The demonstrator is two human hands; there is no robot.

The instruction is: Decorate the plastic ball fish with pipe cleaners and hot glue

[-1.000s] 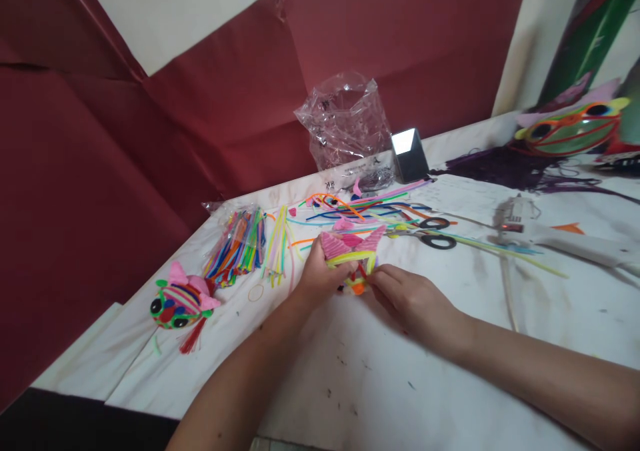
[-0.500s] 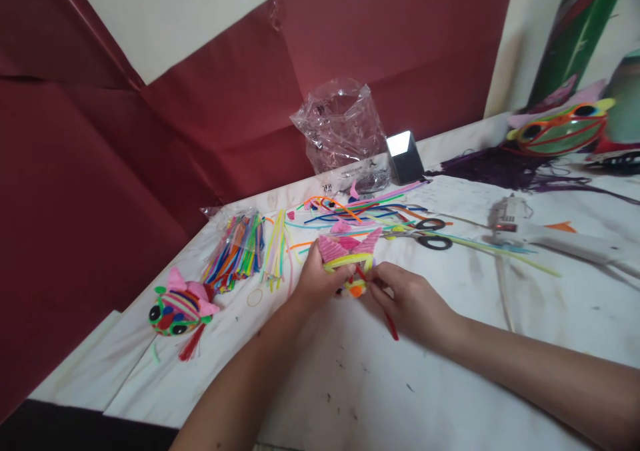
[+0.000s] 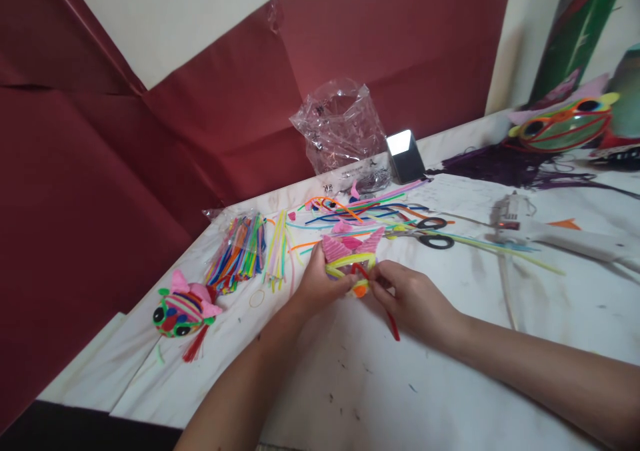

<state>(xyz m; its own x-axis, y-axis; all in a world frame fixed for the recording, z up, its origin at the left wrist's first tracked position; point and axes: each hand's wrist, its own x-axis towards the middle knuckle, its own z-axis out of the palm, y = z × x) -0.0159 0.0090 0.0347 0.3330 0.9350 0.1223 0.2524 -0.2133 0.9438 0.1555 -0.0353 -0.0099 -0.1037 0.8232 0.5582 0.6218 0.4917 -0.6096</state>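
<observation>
In my left hand is a small animal-head craft with pink ears, a yellow band and an orange spot. Its thumb lies across the front of the piece, fingers behind it. A red pipe cleaner is pinched in my right hand at the craft's right side. One end of it bends over the craft's front, and the other hangs below my fingers. Scissors with black handles lie just beyond, partly over loose pipe cleaners.
A finished-looking animal head with a red tassel sits at left, near a bag of pipe cleaners. A hot glue gun lies at right. Behind are a clear plastic bag, a dark box-like device and a larger animal head.
The red pipe cleaner's bent end now shows more clearly across the craft's front. Both hands keep their hold, and the view has shifted slightly.
</observation>
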